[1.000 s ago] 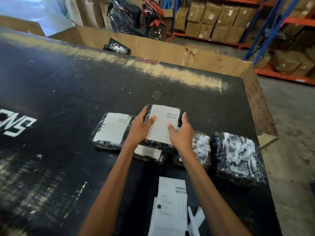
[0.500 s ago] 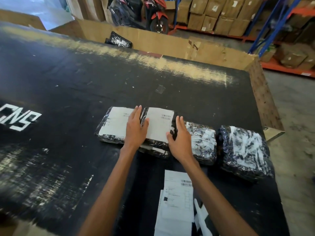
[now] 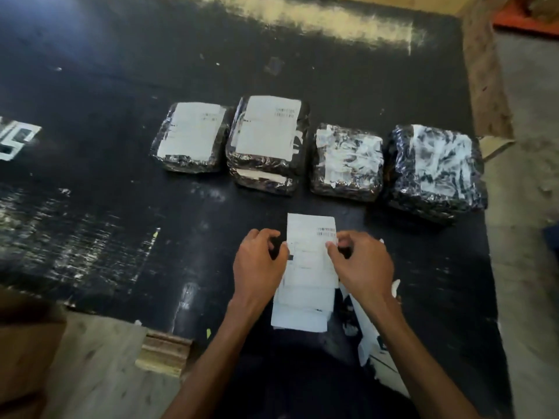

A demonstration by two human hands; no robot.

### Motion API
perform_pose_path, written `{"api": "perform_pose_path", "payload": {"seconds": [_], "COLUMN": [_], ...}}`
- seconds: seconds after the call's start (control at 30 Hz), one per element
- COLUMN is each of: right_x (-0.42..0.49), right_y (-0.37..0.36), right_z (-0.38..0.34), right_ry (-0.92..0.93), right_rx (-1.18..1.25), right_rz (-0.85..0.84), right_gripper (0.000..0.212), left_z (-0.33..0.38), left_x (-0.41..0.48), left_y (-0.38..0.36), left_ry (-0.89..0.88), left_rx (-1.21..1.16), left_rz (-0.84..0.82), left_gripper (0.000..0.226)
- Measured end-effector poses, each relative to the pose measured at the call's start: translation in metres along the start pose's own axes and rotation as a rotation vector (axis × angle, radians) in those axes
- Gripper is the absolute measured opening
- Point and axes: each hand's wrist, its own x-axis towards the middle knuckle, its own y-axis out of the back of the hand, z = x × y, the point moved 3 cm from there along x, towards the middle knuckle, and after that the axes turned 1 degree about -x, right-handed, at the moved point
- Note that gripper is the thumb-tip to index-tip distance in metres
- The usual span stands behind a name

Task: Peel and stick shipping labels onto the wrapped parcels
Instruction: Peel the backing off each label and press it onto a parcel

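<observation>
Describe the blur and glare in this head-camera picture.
Head view: motion blur smears the barcode print on the white paper label stack and both hands, left hand, right hand; glare whitens the crinkled black plastic-wrapped parcels; wide-angle bending curves the scuffed black tabletop edges.

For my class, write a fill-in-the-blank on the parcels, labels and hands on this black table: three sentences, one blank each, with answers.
1. Both hands, the left hand and the right hand, pinch the top white paper label of the ___.
2. The stacked black wrapped parcel lies on ___ parcel.
3. The two rightmost parcels, and, carry no flat ___.

Answers: stack; another; label
</observation>
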Motion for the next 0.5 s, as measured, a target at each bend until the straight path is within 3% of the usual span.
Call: {"api": "perform_pose_path", "payload": {"seconds": [0.3, 0.5], "right_x": [-0.005, -0.002], "right_y": [-0.004, -0.011], "right_z": [-0.003, 0.006], "right_ry": [-0.061, -0.005], "right_rx": [-0.082, -0.080], "right_rz": [-0.061, -0.118], "right_gripper": [0.022, 0.038], "left_z": [0.018, 0.028], "left_x": [-0.018, -0.022], "left_y": [-0.013, -0.015], "left_ry": [0.008, -0.060], "left_rx": [0.195, 0.307], "left_rz": [-0.079, -0.061], "left_gripper": [0.030, 0.044]}}
